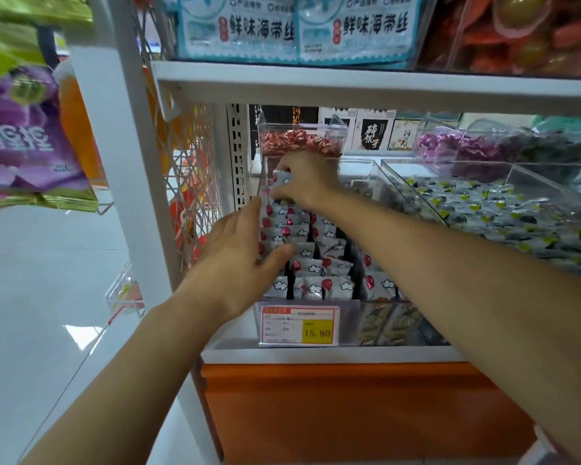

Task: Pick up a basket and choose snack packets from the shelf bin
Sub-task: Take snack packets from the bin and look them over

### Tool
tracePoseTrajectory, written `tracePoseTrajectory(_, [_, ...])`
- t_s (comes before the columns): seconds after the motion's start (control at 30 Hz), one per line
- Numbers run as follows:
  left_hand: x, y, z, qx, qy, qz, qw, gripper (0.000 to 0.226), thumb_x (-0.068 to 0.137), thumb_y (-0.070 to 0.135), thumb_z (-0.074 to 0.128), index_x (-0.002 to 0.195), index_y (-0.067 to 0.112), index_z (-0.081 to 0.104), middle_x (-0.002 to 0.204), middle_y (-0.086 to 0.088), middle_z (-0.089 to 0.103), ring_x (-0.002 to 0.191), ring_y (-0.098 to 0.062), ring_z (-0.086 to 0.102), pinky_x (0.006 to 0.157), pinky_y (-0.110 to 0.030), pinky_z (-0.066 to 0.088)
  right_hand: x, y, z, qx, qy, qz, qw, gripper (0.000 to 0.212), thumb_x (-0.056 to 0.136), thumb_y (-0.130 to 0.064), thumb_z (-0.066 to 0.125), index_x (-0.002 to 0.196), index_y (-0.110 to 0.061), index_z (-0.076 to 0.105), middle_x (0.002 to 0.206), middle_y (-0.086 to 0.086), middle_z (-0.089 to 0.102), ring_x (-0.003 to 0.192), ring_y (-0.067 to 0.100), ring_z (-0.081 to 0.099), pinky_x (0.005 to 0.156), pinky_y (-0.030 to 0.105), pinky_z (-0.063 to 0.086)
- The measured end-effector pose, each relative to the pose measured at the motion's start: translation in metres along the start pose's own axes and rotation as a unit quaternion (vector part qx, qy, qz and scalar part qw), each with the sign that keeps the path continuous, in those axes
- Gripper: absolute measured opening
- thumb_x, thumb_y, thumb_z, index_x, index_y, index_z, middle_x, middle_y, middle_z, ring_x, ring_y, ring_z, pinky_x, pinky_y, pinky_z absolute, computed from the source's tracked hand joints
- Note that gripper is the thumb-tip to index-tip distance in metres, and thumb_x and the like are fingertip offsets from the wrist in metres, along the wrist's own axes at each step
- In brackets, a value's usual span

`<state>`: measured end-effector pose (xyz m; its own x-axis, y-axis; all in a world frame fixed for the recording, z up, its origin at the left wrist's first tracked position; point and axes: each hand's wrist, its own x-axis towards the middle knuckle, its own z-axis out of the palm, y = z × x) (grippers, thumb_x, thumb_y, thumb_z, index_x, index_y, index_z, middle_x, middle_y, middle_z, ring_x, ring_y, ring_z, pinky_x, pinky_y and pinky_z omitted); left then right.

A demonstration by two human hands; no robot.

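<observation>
Now, right hand (311, 179) outstretched, pinching packet (281, 178)

A white shelf (316, 355) carries clear bins (376, 176) of snack packets (316, 286).

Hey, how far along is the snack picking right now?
Done: unclear; no basket shows in this view. In hand: the right hand grips a white packet at the back of the clear bin, while the left hand lies open against the packets nearer the front. Left: lift the packet out, put it in a basket, perhaps choose more.
</observation>
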<state>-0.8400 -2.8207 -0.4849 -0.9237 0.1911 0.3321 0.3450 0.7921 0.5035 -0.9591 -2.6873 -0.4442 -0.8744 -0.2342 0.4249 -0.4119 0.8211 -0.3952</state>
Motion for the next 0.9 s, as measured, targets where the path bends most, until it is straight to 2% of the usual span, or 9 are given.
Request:
tracePoseTrajectory(0.1, [0.000,-0.002,0.001,-0.028,-0.008,-0.003,1.000,0.081,0.083,0.059,0.040,0.148,0.027,0.005,0.150,-0.009,0.028,0.136,-0.022,0.021,0.108,-0.040,0.023,0.006,0.003,0.008,-0.089,-0.114,-0.036,0.989,0.017,0.087,-0.028,0.064,0.098,-0.017,0.069,0.106,-0.002,0.066,0.109,0.020,0.054,0.104,0.048,0.036])
tracePoseTrajectory(0.17, [0.000,-0.002,0.002,-0.040,-0.012,-0.005,0.999,0.080,0.083,0.059,0.041,0.148,0.029,0.004,0.149,-0.008,0.029,0.135,-0.022,0.023,0.108,-0.041,0.024,0.012,0.006,0.007,-0.116,-0.164,-0.044,0.979,0.018,0.092,-0.025,0.056,0.103,-0.018,0.069,0.119,-0.002,0.063,0.123,0.022,0.046,0.109,0.051,0.028])
tracePoseTrajectory(0.2, [0.000,-0.003,0.003,-0.044,-0.012,-0.008,0.999,0.080,0.084,0.058,0.042,0.148,0.031,0.003,0.148,-0.008,0.029,0.135,-0.021,0.022,0.107,-0.041,0.024,0.017,0.008,0.005,-0.105,-0.173,-0.042,0.978,0.020,0.093,-0.023,0.054,0.105,-0.018,0.068,0.123,0.000,0.062,0.123,0.022,0.048,0.108,0.049,0.030])
tracePoseTrajectory(0.33, [0.000,-0.004,0.005,-0.069,-0.012,-0.004,0.998,0.076,0.086,0.055,0.046,0.145,0.038,0.001,0.145,-0.006,0.034,0.133,-0.021,0.026,0.102,-0.039,0.028,0.031,0.013,0.001,0.000,-0.117,-0.002,0.993,0.018,0.092,-0.008,0.051,0.103,-0.011,0.066,0.111,0.006,0.065,0.101,0.018,0.060,0.087,0.030,0.046])
tracePoseTrajectory(0.47, [0.000,-0.006,0.007,-0.083,-0.023,-0.006,0.996,0.075,0.086,0.055,0.047,0.143,0.042,-0.001,0.144,-0.003,0.036,0.125,-0.024,0.039,0.099,-0.040,0.036,0.043,0.016,0.016,-0.107,-0.066,0.000,0.992,0.017,0.090,-0.014,0.057,0.103,-0.010,0.066,0.111,0.008,0.065,0.108,0.021,0.056,0.094,0.037,0.047])
tracePoseTrajectory(0.6, [0.001,-0.007,0.007,-0.090,-0.016,0.006,0.996,0.074,0.087,0.052,0.050,0.143,0.041,0.001,0.141,-0.002,0.040,0.121,-0.023,0.042,0.091,-0.032,0.035,0.048,0.016,0.029,-0.199,-0.046,0.009,0.979,0.017,0.085,-0.022,0.065,0.096,-0.011,0.067,0.105,0.006,0.062,0.110,0.023,0.044,0.092,0.040,0.044])
tracePoseTrajectory(0.67, [0.001,-0.007,0.008,-0.091,-0.014,0.007,0.996,0.074,0.087,0.052,0.050,0.142,0.042,0.001,0.139,-0.001,0.041,0.117,-0.023,0.045,0.088,-0.030,0.033,0.048,0.014,0.028,-0.174,-0.041,0.007,0.984,0.014,0.085,-0.021,0.064,0.094,-0.011,0.068,0.103,0.006,0.064,0.109,0.022,0.049,0.093,0.041,0.046])
tracePoseTrajectory(0.77, [0.001,-0.007,0.008,-0.105,-0.017,-0.007,0.994,0.072,0.086,0.054,0.050,0.140,0.046,0.002,0.141,-0.002,0.039,0.122,-0.022,0.042,0.093,-0.033,0.035,0.045,0.015,0.016,-0.041,-0.036,0.033,0.998,0.014,0.089,-0.019,0.060,0.093,-0.007,0.065,0.100,0.008,0.067,0.096,0.020,0.061,0.089,0.037,0.051])
tracePoseTrajectory(0.9, [0.000,-0.003,0.006,-0.098,-0.006,-0.021,0.995,0.074,0.088,0.054,0.045,0.146,0.037,0.003,0.148,-0.004,0.030,0.136,-0.022,0.027,0.106,-0.039,0.028,0.021,0.004,-0.014,0.122,0.076,0.033,0.989,0.013,0.088,-0.016,0.061,0.093,-0.003,0.062,0.093,0.009,0.064,0.084,0.021,0.062,0.080,0.032,0.053])
